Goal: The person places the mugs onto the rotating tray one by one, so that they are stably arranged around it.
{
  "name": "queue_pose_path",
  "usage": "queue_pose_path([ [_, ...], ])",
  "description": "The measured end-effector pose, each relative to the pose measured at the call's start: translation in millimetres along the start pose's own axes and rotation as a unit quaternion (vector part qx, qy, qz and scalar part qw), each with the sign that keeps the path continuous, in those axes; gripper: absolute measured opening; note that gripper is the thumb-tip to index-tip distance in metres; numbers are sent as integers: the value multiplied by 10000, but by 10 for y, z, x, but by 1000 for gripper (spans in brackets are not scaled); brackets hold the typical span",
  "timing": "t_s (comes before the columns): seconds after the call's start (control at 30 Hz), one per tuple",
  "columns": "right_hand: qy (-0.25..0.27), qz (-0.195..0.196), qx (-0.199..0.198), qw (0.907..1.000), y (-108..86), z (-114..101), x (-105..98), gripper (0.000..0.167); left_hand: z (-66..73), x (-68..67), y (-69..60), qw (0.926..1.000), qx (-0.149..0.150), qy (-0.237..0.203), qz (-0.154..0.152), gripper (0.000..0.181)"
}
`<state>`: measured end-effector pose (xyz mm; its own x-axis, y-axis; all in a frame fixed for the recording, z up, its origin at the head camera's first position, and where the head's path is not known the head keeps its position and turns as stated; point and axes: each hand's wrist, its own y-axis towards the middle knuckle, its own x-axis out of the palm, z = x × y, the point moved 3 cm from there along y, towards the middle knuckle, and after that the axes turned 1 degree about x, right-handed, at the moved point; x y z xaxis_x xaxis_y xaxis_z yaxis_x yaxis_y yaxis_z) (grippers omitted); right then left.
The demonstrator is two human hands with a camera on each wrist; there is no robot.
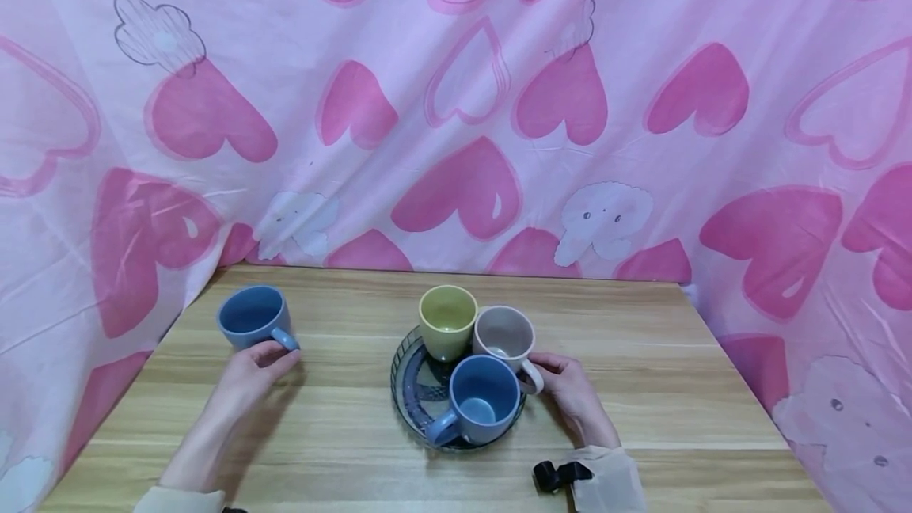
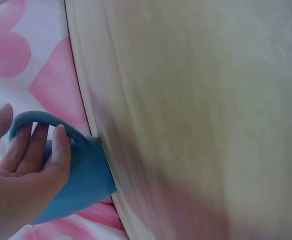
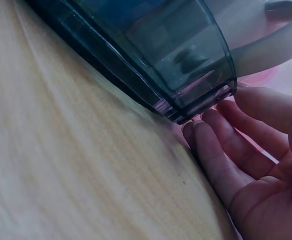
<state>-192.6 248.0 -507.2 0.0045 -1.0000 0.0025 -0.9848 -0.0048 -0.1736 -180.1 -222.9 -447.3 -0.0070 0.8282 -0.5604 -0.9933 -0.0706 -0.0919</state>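
At the left of the table stands a blue mug (image 1: 252,315). My left hand (image 1: 254,374) holds it by the handle (image 2: 48,119), with fingers through the loop in the left wrist view. A dark clear glass dish (image 1: 404,394) holds a yellow-green cup (image 1: 447,323), a pale grey mug (image 1: 503,331) and a second blue mug (image 1: 484,398). My right hand (image 1: 573,394) is at the dish's right side, beside the grey mug's handle. In the right wrist view, fingertips (image 3: 213,122) touch the dish's outer wall and the thumb lies by its rim.
The wooden table (image 1: 342,434) runs back to a pink heart-patterned cloth (image 1: 456,188), which also hangs along both sides. A black strap piece (image 1: 559,475) sits by my right sleeve. Bare wood separates the held mug from the dish.
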Motion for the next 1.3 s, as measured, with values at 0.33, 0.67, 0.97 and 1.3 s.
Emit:
queue_pose_path([
  [0.33,64,152,121,9998,-2,11,-33,24,19,4,-1,9991,-32,409,44,35],
  [0.67,140,204,-61,9997,7,41,-34,22,56,15,-21,9995,-190,238,122,41],
  [0.97,103,76,-76,9999,13,40,-8,24,64,-135,-35,9971,-308,88,691,42],
  [1.3,183,-4,-127,9998,6,29,20,24,58,-325,-64,9845,120,596,1644,42],
])
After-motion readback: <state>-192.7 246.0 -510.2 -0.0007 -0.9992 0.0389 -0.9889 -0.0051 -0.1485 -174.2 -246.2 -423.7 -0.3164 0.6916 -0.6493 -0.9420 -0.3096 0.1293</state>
